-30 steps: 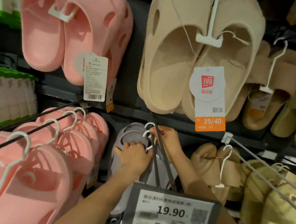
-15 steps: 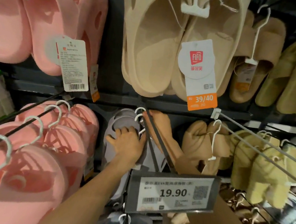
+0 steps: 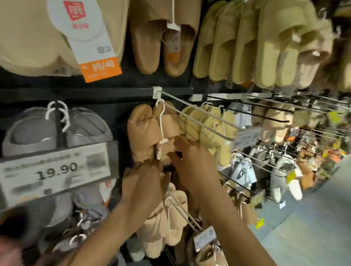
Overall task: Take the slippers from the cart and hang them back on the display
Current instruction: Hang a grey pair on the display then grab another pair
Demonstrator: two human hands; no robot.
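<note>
Below the white wire peg, my left hand and right hand reach the tan plush slippers; blur hides whether either grip pinches them

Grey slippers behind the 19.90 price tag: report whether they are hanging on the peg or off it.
On it. The grey slippers hang by white hanger hooks looped over the black peg; neither hand touches them.
</note>
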